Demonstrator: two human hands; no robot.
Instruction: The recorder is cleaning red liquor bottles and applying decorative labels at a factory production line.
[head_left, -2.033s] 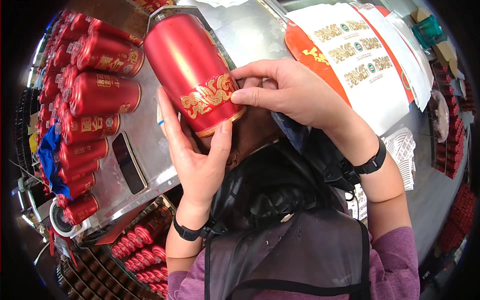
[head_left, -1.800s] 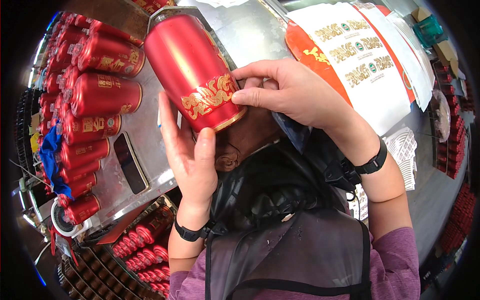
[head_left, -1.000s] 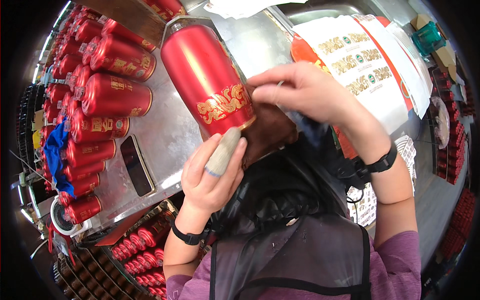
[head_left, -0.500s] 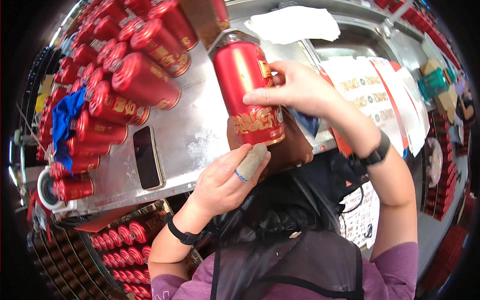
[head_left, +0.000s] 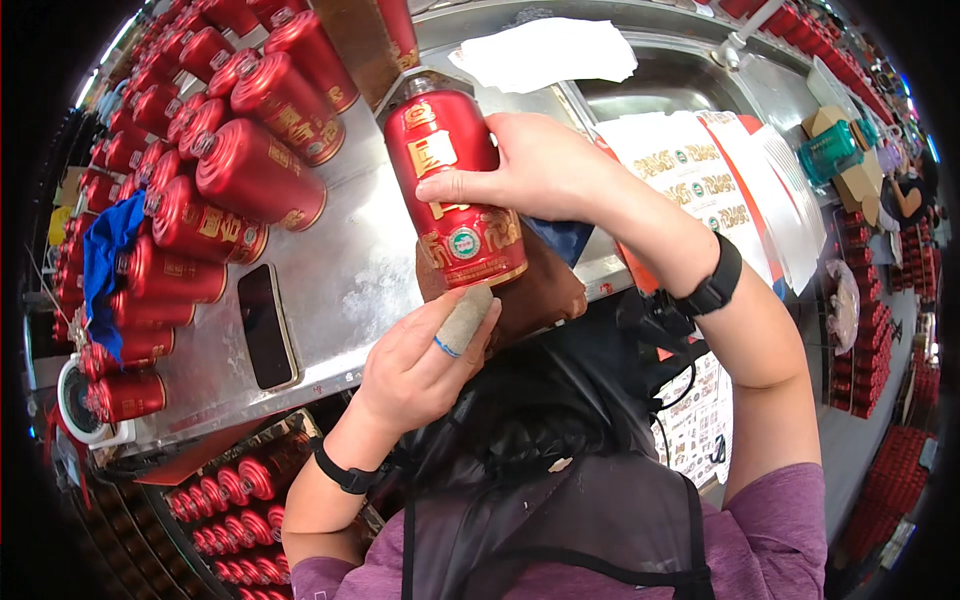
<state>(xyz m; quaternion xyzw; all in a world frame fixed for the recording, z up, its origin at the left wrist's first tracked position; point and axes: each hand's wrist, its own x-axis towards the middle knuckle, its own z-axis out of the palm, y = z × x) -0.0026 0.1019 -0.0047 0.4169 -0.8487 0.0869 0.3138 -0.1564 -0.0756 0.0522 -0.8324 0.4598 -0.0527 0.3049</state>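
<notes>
A red bottle with gold decoration and a round green-and-white sticker lies tilted, its clear neck away from me, over a brown cloth at the bench's near edge. My right hand is closed round its right side, the thumb lying across the front. At the base, the fingers of my left hand are closed against the bottom rim. One left finger wears a beige finger cot with a blue edge. The underside of the bottle is hidden.
Several red bottles crowd the metal bench's left, with a blue cloth over some. A black phone lies nearer. At right are printed sticker sheets, white paper and a sink. More bottles fill a crate below.
The bottle has turned about its length, so its gold panel and round sticker now face up. My right hand has wrapped further over it. The whole view has shifted slightly.
</notes>
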